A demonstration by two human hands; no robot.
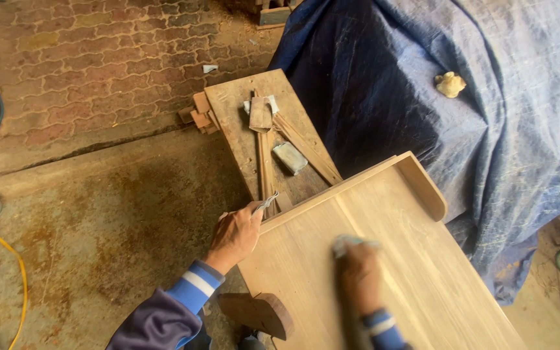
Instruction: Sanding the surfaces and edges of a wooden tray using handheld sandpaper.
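A pale wooden panel (422,272) with raised rims and a rounded end piece lies in front of me. My left hand (233,234) grips the panel's near left corner and also pinches a small grey scrap, perhaps folded sandpaper (266,203). My right hand (360,275) presses flat on the panel's face over a greyish pad (351,243); the hand is blurred by motion. Both sleeves are dark blue with lighter blue and white cuffs.
A rough wooden bench (234,120) beyond the panel carries wood strips and a grey block (290,157). A blue tarp (461,78) covers something bulky at right, with a yellowish lump (450,84) on it. Stained concrete floor (98,220), brick paving, a yellow cord (14,272), rounded wooden piece (264,314).
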